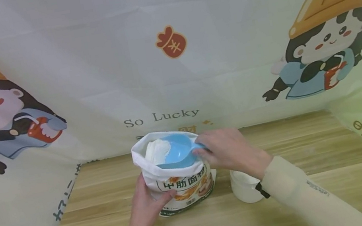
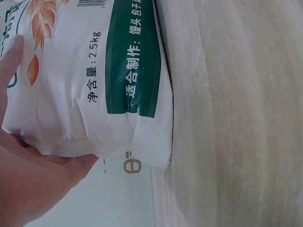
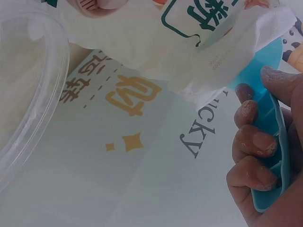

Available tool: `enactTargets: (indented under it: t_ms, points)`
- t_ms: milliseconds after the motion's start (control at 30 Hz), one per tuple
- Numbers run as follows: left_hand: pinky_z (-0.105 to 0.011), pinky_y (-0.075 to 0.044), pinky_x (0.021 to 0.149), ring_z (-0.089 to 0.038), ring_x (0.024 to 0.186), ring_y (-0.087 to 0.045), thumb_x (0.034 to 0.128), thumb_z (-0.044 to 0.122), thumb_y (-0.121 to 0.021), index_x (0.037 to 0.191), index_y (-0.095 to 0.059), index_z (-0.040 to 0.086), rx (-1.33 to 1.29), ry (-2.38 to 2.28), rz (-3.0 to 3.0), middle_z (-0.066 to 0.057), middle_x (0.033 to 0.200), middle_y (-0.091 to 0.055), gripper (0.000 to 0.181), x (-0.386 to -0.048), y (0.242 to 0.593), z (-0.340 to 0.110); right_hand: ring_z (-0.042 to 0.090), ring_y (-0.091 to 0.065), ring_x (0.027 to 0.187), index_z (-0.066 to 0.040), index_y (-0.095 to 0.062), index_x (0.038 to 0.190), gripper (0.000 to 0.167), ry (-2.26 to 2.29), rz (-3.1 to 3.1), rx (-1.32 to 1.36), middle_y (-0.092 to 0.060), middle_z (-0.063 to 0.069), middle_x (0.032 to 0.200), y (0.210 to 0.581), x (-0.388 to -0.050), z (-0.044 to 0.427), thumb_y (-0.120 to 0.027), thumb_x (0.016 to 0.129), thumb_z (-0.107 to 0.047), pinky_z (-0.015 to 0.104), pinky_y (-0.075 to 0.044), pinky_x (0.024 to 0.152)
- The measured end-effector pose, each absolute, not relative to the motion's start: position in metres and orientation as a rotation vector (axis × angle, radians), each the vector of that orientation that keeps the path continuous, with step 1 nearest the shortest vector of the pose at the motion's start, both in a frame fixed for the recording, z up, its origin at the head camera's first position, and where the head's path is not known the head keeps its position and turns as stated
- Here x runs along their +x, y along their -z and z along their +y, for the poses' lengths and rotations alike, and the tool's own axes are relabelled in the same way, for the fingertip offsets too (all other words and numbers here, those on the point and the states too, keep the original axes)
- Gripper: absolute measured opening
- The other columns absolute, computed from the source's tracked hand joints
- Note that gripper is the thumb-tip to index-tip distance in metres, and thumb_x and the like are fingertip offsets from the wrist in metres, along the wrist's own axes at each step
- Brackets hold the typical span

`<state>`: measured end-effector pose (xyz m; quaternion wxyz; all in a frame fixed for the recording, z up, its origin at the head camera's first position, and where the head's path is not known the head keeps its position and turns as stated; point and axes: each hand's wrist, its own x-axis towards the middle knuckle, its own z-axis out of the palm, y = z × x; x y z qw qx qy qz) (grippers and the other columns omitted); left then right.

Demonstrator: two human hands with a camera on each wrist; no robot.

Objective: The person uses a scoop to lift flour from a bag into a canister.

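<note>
A white flour bag (image 1: 189, 192) stands upright on the table with its top folded outward. My left hand (image 1: 150, 205) grips its left side, thumb across the printed front and the other fingers behind. In the right hand (image 1: 231, 150) is the handle of a blue scoop (image 1: 181, 153), whose bowl lies in the bag's mouth. White flour (image 1: 160, 151) shows at the scoop's front end. The right wrist view has the fingers curled round the scoop's ribbed handle (image 3: 265, 196), with powder on the fingertips. The left wrist view shows the bag's green-banded lower part (image 2: 135, 66).
A clear round tub (image 1: 246, 192) with white contents stands right of the bag, partly under the right forearm. The wood-patterned tabletop (image 1: 109, 198) meets a printed cloth backdrop (image 1: 117, 80) close behind the bag. Cloth also hangs at both sides.
</note>
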<state>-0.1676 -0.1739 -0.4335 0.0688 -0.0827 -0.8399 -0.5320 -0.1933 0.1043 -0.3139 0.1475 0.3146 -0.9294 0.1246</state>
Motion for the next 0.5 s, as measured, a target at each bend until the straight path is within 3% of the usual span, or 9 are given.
enactTargets:
  t_ms: [500]
  points:
    - [-0.061, -0.04, 0.112, -0.034, 0.132, -0.052, 0.0755, 0.025, -0.094, 0.154, -0.037, 0.015, -0.222, 1.593, -2.557, -0.009, 0.144, -0.053, 0.098, -0.165, 0.432, -0.173, 0.008, -0.051, 0.064, -0.016, -0.071, 0.099, 0.019, -0.464, -2.612, 0.879, -0.064, -0.008, 0.081, 0.31, -0.187, 0.123, -0.071, 0.099, -0.035, 0.024, -0.04, 0.049]
